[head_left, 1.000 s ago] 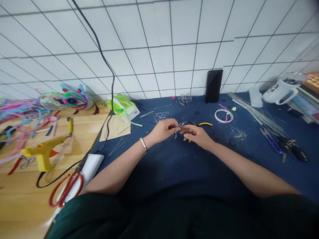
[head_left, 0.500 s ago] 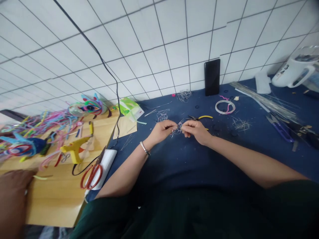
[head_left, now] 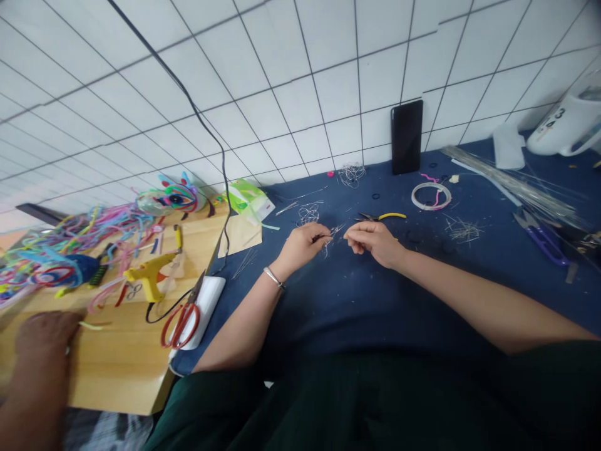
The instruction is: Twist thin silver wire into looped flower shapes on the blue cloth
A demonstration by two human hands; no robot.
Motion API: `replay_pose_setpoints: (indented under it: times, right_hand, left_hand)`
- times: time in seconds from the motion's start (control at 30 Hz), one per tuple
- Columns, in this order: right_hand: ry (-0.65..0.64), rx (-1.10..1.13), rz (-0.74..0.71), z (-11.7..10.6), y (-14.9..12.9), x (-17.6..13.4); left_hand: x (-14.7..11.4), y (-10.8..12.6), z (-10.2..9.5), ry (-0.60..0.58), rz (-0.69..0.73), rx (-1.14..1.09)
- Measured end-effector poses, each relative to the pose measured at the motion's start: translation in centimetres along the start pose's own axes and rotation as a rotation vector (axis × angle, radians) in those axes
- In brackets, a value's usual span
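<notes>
My left hand (head_left: 306, 245), with a silver bracelet at its wrist, pinches a small piece of thin bent wire (head_left: 335, 230) over the dark blue cloth. Facing it across a small gap is my right hand (head_left: 373, 242), its fingers pressed together; whatever they hold is too fine to make out. Behind the right hand lie yellow-handled pliers (head_left: 392, 216), partly covered by it. A loose coil of thin wire (head_left: 308, 215) rests just beyond my left hand, and another wire tangle (head_left: 351, 175) sits near the wall.
Right: a phone (head_left: 406, 138) against the wall, a white ring (head_left: 431, 196), cut wires (head_left: 464, 230), purple snips (head_left: 539, 238), a mug (head_left: 558, 128). Left: a wooden board (head_left: 117, 369) with a yellow glue gun (head_left: 151, 275), red-handled scissors (head_left: 181, 327), pipe cleaners (head_left: 98, 228), and another person's hand (head_left: 47, 332).
My hands have drawn slightly apart, and the wire stays with my left hand. The whole view has shifted a little. The other person's hand shows more fully on the board.
</notes>
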State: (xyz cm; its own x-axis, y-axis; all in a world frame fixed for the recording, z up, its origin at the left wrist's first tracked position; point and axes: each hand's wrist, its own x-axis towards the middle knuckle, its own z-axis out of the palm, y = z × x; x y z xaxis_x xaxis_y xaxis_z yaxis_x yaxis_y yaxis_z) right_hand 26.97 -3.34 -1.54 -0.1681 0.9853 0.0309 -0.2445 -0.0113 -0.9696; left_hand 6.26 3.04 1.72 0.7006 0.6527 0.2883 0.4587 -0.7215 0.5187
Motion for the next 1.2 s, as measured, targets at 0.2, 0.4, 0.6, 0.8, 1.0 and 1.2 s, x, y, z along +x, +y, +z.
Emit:
replay_pose_setpoints:
  times: [0.2,0.4,0.6,0.8,1.0,1.2]
  right_hand:
    - [0.004,-0.044,-0.021,-0.1,0.4,0.2]
    - [0.073,-0.098,0.008,-0.5,0.8,0.5]
    - [0.052,-0.167,0.034,-0.6,1.0,0.6]
    - [-0.032,-0.355,-0.04,-0.2,0.6,0.1]
    - [-0.073,-0.443,-0.078,0.1,0.8,-0.1]
    - [-0.103,-0.495,-0.108,0.1,1.3,0.0]
  left_hand:
    - [-0.2,0.0,-0.3,-0.015,-0.079,-0.096]
    - [-0.3,-0.2,-2.8,0.003,-0.166,-0.331]
    - [-0.2,0.1,-7.2,-0.175,-0.21,-0.537]
    - [0.2,1.0,-9.3,-0.225,-0.186,0.005]
    - [0.5,0.8,-10.0,-0.349,-0.224,0.035]
    - [0.9,1.6,-11.0,-0.394,-0.141,0.028]
